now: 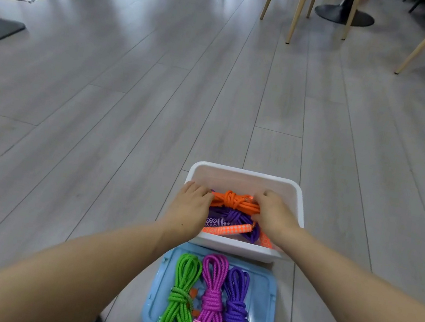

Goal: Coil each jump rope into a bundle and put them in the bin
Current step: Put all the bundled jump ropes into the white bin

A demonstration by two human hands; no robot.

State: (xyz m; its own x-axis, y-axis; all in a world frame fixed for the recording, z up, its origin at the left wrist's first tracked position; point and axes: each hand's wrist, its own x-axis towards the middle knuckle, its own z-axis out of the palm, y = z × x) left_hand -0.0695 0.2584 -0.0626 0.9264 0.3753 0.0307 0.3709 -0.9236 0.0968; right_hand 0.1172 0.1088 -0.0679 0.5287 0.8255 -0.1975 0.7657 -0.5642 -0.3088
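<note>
**Orange rope goes into the bin**

Both hands, left (192,208) and right (272,216), grip the orange bundle (235,202) inside the white bin (245,176), lying 9-to-3 over a purple bundle (233,216). At 6 o'clock, three bundles rest on the blue lid (262,309), pointing 12-to-6.

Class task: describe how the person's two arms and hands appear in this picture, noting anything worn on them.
Both forearms are bare, with no sleeves in view. The left hand and right hand wear no gloves, and no rings, watch or bracelets show. Nothing is marked on either arm.
</note>
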